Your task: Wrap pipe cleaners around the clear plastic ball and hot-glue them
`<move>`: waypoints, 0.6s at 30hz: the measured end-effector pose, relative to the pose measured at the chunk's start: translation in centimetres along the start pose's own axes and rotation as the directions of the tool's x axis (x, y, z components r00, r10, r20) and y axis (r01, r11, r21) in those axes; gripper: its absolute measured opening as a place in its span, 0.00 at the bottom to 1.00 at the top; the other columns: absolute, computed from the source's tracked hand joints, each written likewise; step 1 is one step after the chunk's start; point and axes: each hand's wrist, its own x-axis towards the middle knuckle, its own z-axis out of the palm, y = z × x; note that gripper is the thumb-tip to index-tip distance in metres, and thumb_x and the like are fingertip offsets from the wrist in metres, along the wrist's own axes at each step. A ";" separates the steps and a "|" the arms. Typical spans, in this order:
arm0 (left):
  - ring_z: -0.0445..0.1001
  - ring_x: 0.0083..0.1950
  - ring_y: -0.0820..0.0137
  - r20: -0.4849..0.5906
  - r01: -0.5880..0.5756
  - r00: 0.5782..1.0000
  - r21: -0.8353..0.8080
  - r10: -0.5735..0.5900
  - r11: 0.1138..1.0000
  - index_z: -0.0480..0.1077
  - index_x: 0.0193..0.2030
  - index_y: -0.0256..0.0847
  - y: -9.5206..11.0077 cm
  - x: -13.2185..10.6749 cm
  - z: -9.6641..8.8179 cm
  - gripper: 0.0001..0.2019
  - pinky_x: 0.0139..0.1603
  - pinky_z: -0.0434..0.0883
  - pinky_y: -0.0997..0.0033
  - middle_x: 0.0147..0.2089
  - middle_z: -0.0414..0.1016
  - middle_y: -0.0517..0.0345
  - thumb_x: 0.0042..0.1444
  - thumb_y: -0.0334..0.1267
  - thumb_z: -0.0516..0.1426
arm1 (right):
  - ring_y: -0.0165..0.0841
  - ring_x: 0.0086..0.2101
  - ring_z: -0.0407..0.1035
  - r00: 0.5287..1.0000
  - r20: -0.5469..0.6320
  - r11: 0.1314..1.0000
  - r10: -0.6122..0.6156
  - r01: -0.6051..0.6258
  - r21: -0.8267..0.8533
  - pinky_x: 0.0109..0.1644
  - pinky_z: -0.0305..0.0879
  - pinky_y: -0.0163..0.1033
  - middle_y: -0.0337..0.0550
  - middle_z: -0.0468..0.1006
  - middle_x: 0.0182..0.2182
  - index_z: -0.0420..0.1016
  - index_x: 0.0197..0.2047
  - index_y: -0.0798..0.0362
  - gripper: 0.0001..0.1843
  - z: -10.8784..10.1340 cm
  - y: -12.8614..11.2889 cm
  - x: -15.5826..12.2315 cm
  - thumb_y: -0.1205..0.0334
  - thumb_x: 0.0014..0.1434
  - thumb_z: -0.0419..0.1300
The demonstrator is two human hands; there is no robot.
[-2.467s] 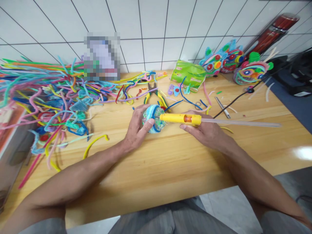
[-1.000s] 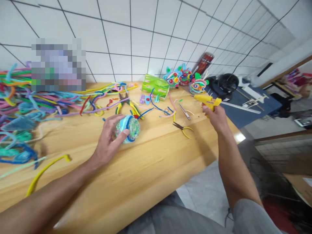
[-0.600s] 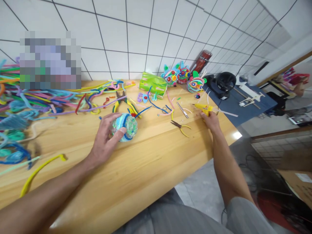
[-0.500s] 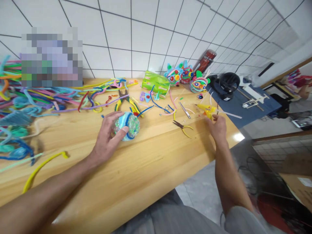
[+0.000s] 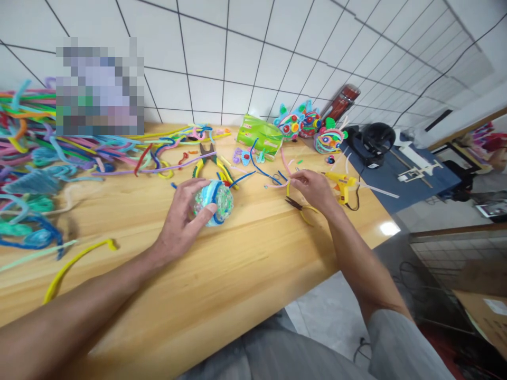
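My left hand (image 5: 184,221) is wrapped around a ball (image 5: 224,205) with blue and light-blue fuzzy bands and a clear, green-speckled side. It rests at the table's middle. My right hand (image 5: 315,187) is over the table with its fingertips pinched together beside a short yellow pipe cleaner (image 5: 288,189); whether anything is between them is hidden. Just below that hand lie needle-nose pliers (image 5: 295,203), their yellow handles partly covered. To its right, the yellow glue gun (image 5: 343,184) lies on the table with a glue stick poking out behind. Larger yellow-green pliers (image 5: 209,163) lie behind the ball.
Many coloured pipe cleaners (image 5: 35,158) are heaped at the left. A green tissue pack (image 5: 259,136), several decorated animal-head balls (image 5: 330,140) and a red flask (image 5: 343,103) stand near the tiled wall. Black headphones (image 5: 374,142) sit on a blue surface at the right.
My right hand has let go of the glue gun and moved left to the small pieces near the needle-nose pliers. My left hand still holds the ball. The view has shifted slightly.
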 end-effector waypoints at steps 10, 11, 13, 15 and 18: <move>0.71 0.73 0.53 -0.015 -0.041 0.999 -0.006 0.041 0.999 0.66 0.71 0.55 0.0 0.1 0.1 0.21 0.74 0.74 0.39 0.69 0.72 0.49 0.75 0.51 0.58 | 0.41 0.45 0.80 0.975 0.209 0.983 -0.081 0.113 -0.147 0.52 0.71 0.43 0.47 0.88 0.45 0.86 0.47 0.50 0.10 4.2 -2.7 4.2 0.63 0.67 0.63; 0.71 0.73 0.53 -0.019 -0.042 0.999 -0.012 0.042 0.999 0.66 0.71 0.56 0.0 0.1 0.1 0.21 0.75 0.73 0.39 0.69 0.72 0.50 0.75 0.50 0.58 | 0.41 0.47 0.80 0.968 0.232 0.972 -0.092 0.138 -0.190 0.53 0.71 0.43 0.48 0.88 0.47 0.86 0.48 0.50 0.10 4.6 -2.8 4.3 0.62 0.67 0.63; 0.71 0.73 0.54 -0.019 -0.039 0.999 -0.012 0.039 0.999 0.65 0.72 0.56 0.1 0.0 0.2 0.21 0.75 0.73 0.40 0.69 0.71 0.50 0.75 0.50 0.58 | 0.44 0.51 0.79 0.965 0.247 0.949 -0.086 0.154 -0.275 0.56 0.71 0.44 0.51 0.87 0.50 0.85 0.50 0.50 0.10 5.1 -2.9 4.3 0.61 0.68 0.64; 0.71 0.73 0.54 -0.006 -0.030 1.000 -0.006 0.030 1.000 0.65 0.72 0.54 0.2 0.0 0.1 0.22 0.76 0.72 0.42 0.70 0.71 0.49 0.75 0.50 0.58 | 0.47 0.53 0.79 0.971 0.229 0.937 -0.064 0.138 -0.322 0.57 0.71 0.47 0.54 0.86 0.51 0.84 0.52 0.51 0.12 5.3 -2.6 4.4 0.61 0.69 0.62; 0.70 0.74 0.55 0.013 -0.021 1.000 -0.006 0.021 1.000 0.64 0.73 0.51 0.3 0.0 0.1 0.23 0.76 0.72 0.45 0.70 0.70 0.47 0.76 0.51 0.57 | 0.50 0.53 0.78 0.978 0.200 0.925 -0.054 0.125 -0.360 0.57 0.71 0.49 0.58 0.85 0.52 0.84 0.52 0.52 0.14 5.3 -2.0 4.7 0.62 0.71 0.59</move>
